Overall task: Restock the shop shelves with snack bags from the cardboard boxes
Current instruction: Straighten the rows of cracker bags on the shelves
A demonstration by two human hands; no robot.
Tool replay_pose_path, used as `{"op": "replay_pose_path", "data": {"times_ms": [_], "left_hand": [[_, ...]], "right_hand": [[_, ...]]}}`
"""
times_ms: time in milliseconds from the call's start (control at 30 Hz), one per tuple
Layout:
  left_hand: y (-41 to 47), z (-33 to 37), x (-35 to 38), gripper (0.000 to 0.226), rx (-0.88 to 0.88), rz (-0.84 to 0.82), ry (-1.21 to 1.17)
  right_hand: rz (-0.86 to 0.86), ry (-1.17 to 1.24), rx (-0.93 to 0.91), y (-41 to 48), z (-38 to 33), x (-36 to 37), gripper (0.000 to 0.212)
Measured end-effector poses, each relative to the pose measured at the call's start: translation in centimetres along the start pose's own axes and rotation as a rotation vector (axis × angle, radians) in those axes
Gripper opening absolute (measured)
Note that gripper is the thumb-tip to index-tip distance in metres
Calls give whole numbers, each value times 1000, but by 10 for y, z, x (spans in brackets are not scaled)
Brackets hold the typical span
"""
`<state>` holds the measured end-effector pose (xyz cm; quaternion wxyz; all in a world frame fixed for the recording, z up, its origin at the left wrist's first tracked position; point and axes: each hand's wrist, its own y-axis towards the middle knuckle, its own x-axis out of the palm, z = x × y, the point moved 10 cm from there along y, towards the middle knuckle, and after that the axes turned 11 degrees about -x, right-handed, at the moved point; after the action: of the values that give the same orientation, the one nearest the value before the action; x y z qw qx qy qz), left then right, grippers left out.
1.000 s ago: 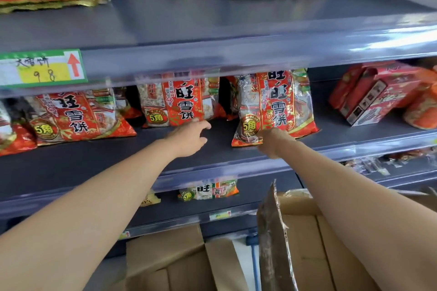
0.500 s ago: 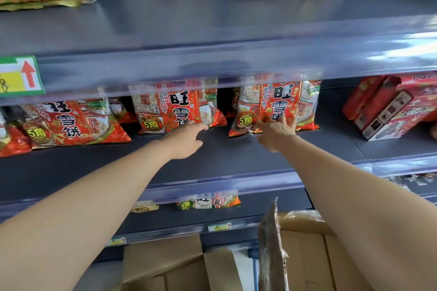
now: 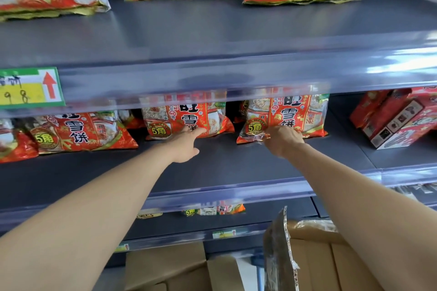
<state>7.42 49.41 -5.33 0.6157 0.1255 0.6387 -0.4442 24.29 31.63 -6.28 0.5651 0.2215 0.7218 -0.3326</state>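
Centre-frame shelf (image 3: 236,168): left hand (image 3: 186,146) fingers straight, touching middle bag (image 3: 189,116); right hand (image 3: 282,140) fingers curled on right bag (image 3: 295,113) bottom edge. Lower-right box (image 3: 314,257) open, contents unclear.

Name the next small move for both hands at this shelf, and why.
Probably release and withdraw toward the brown cardboard box: the red plastic snack bag held by the right hand already stands level with the neighbouring red bag the left hand touches.

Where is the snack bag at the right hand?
The snack bag stands right of centre on the middle shelf in the head view, between another red bag and red boxes.
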Motion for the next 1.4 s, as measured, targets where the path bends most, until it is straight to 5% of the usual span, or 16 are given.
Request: {"op": "replay_pose_path", "data": {"times_ms": [1400], "left_hand": [[-42,57,9,57,173,-32,62]], "right_hand": [[-75,-38,-63,-26,-8,6,54]]}}
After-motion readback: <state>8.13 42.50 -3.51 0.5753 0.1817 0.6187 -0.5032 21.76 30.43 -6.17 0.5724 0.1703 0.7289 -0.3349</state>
